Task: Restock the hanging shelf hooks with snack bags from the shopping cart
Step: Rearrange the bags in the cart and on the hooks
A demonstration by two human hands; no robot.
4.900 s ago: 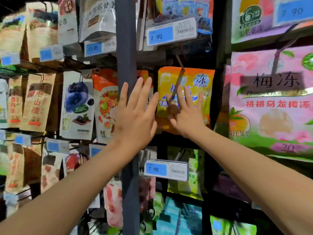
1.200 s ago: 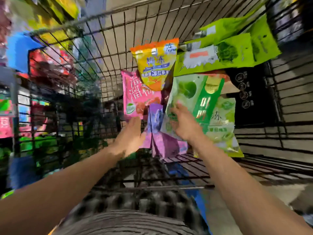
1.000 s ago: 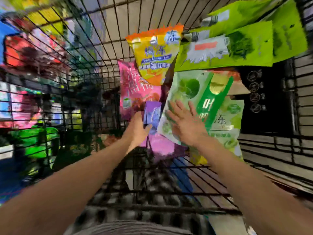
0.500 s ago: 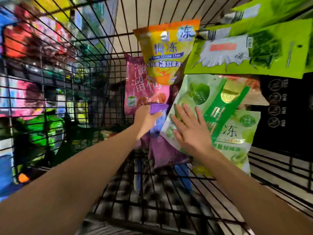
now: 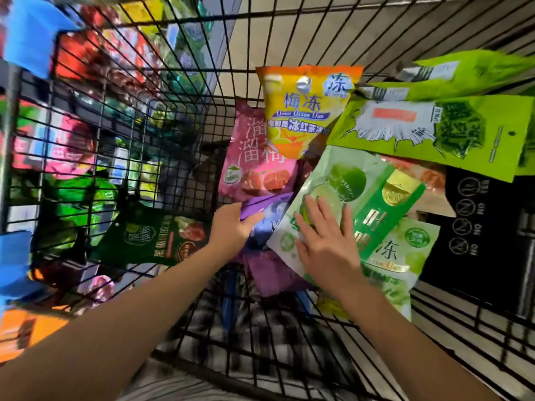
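Wire cart (image 5: 179,117) carries the snack bags (image 5: 304,111) toward its far right side. The left hand (image 5: 231,227) has closed its fingers on the purple bag (image 5: 272,273) at its top edge. The right hand (image 5: 327,244) stays flat, fingers spread, on the green bag (image 5: 376,192). The purple bag appears ready for lifting out.

Left hand (image 5: 231,227) grips purple bag (image 5: 269,256); right hand (image 5: 327,241) lies flat on pale green bag (image 5: 373,198).

This was a shop, seen from above a black wire shopping cart (image 5: 139,111). Sealed snack bags (image 5: 307,111) in bright printed wrappers lay heaped at its far right. Through the cart's left wall, blurred rows of more coloured packets (image 5: 58,151) showed, like stocked retail shelving.
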